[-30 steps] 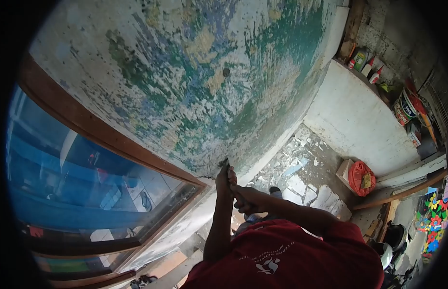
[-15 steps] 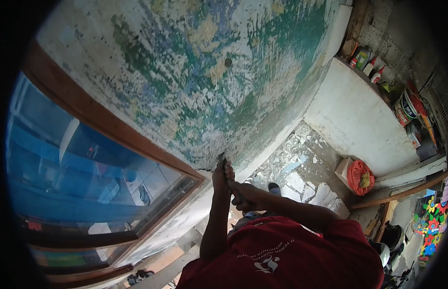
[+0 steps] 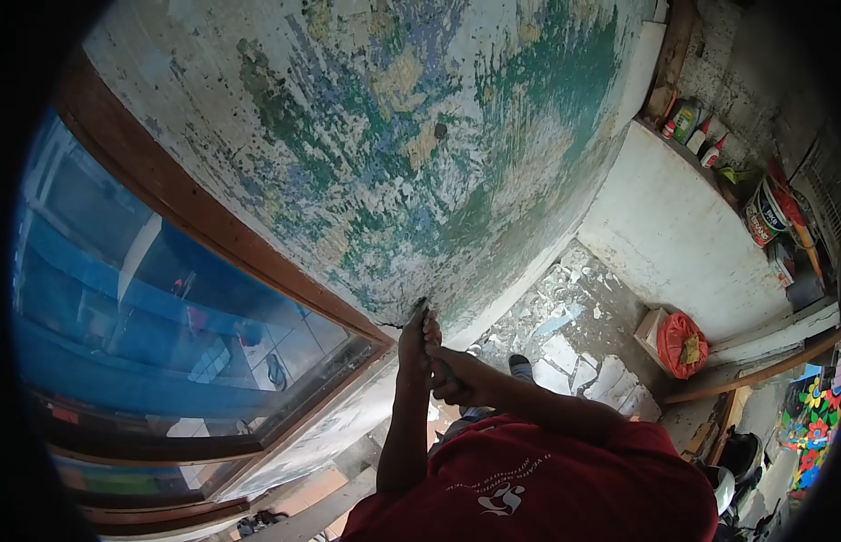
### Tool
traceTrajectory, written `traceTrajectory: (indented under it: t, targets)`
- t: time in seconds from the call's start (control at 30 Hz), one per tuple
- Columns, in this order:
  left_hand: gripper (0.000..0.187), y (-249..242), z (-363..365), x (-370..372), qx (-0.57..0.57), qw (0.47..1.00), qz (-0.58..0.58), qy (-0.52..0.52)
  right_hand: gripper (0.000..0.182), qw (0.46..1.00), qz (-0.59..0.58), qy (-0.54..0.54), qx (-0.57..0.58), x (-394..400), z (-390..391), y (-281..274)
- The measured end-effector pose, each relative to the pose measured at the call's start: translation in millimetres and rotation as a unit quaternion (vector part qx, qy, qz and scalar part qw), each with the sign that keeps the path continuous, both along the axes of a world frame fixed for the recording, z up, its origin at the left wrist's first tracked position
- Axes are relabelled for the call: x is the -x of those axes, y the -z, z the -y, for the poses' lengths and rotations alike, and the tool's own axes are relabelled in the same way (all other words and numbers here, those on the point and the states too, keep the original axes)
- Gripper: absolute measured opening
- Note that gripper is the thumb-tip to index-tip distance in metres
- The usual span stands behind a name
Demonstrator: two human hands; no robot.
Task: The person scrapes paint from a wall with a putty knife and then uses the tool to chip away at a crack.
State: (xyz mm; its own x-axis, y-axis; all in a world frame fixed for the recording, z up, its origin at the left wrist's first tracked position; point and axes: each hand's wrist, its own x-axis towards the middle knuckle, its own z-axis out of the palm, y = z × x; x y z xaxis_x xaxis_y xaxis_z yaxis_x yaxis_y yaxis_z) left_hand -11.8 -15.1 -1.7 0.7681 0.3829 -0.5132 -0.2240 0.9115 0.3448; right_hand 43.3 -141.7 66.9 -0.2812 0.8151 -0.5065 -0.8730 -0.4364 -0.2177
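Observation:
My left hand is wrapped round the front part of a slim, dark scraper-like tool. Its tip meets the lower part of the wall, which is patchy with green, blue, yellow and white paint. Just behind, my right hand is closed round the rear of the same tool. Fingers cover most of the tool, so its exact kind does not show. Left of the hands, a crack runs near the corner of the brown window frame.
Broken paint flakes litter the floor beside a foot. A red plastic bag sits in a box by the low white wall. Bottles and a paint bucket stand on its ledge. Blue window glass lies left.
The view has shifted slightly, so the wall and ledge sit a little lower and farther right. Both hands keep their grip, and the tool's tip stays at the wall's lower part.

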Motion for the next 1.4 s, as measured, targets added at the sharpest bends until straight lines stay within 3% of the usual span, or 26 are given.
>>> traceTrajectory:
  t: [0.07, 0.1, 0.23, 0.33, 0.37, 0.47, 0.5, 0.6, 0.73, 0.97, 1.07, 1.13, 1.23, 1.4]
  targets:
    - [0.026, 27, -6, -9, 0.039, 0.999, -0.002, 0.019, 0.028, 0.999, -0.002, 0.04, -0.006, -2, -11, 22]
    - [0.026, 38, -4, -9, -0.087, 0.996, -0.004, 0.037, 0.029, 0.999, -0.021, 0.037, -0.022, -4, -12, 33]
    - [0.024, -5, 9, 1, -0.028, 0.999, -0.01, -0.028, 0.033, 0.996, 0.07, -0.029, 0.046, -2, 8, -16]
    - [0.025, 25, -5, -8, 0.073, 0.997, -0.016, -0.008, 0.031, 0.997, 0.062, 0.024, 0.042, -3, -9, 8]
    - [0.024, 36, -7, -9, 0.067, 0.997, -0.024, -0.006, 0.03, 1.0, -0.021, 0.017, 0.014, -8, -10, 19]
    - [0.023, 2, 9, -2, -0.053, 0.997, -0.05, -0.022, 0.029, 0.994, 0.088, -0.017, 0.055, -3, 7, -13]
    - [0.023, 1, 9, -5, -0.053, 0.994, -0.068, -0.06, 0.03, 0.994, 0.08, -0.016, 0.078, -5, 5, -17]
    - [0.024, 17, -4, -16, 0.038, 0.999, -0.036, 0.007, 0.032, 0.994, 0.086, 0.006, 0.07, -8, -6, 0]
    - [0.024, 1, 9, -16, -0.061, 0.996, -0.057, -0.018, 0.034, 0.994, 0.074, -0.021, 0.078, -15, 4, -19]
    - [0.023, -7, 5, -14, -0.041, 0.997, -0.061, -0.018, 0.036, 0.998, 0.032, -0.026, 0.049, -15, 4, -6]
    - [0.023, 7, -1, -17, -0.029, 0.998, -0.053, 0.001, 0.036, 0.992, 0.096, -0.017, 0.078, -16, -1, -25]
    - [0.023, 13, 5, -15, -0.041, 0.997, -0.069, 0.008, 0.035, 0.999, 0.022, 0.025, 0.021, -19, -9, 14]
    - [0.024, 6, 2, -22, -0.037, 0.996, -0.079, -0.027, 0.037, 0.994, 0.071, -0.037, 0.072, -19, 6, -21]
    - [0.024, -2, 9, -24, -0.035, 0.995, -0.093, -0.031, 0.034, 0.995, 0.069, -0.051, 0.058, -23, 3, 1]
